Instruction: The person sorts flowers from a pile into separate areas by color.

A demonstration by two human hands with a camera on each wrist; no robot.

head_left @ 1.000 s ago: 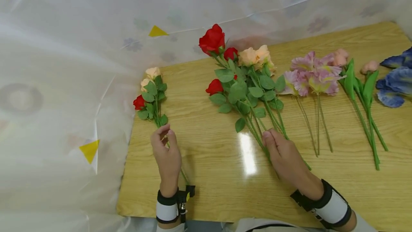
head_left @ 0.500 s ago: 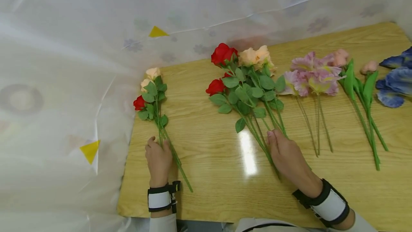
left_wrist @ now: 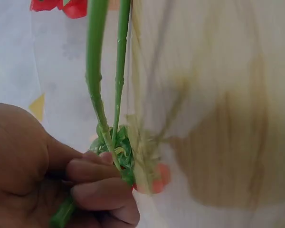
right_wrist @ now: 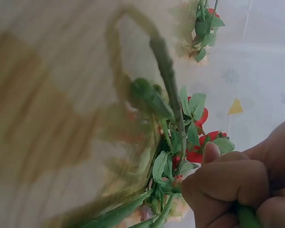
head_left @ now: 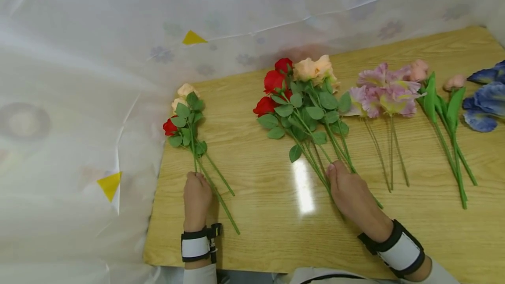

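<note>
On the left, my left hand grips the green stem of a rose in a small bunch with peach roses and a red rose. The stem's cut end pokes out of the curled fingers in the left wrist view. Two other stems lie to the right of that hand. At the centre, my right hand pinches the stem of a red rose, whose bloom overlaps other red roses. In the right wrist view, a green stem shows inside the fist.
Peach roses lie right beside the red ones. Further right on the wooden table are pinkish-purple flowers, pink tulips and blue flowers. Patterned sheeting stands behind and left of the table.
The red rose in my right hand has come down and right, its bloom now among the other roses. My left hand has moved lower, from hovering by the stems to gripping one.
</note>
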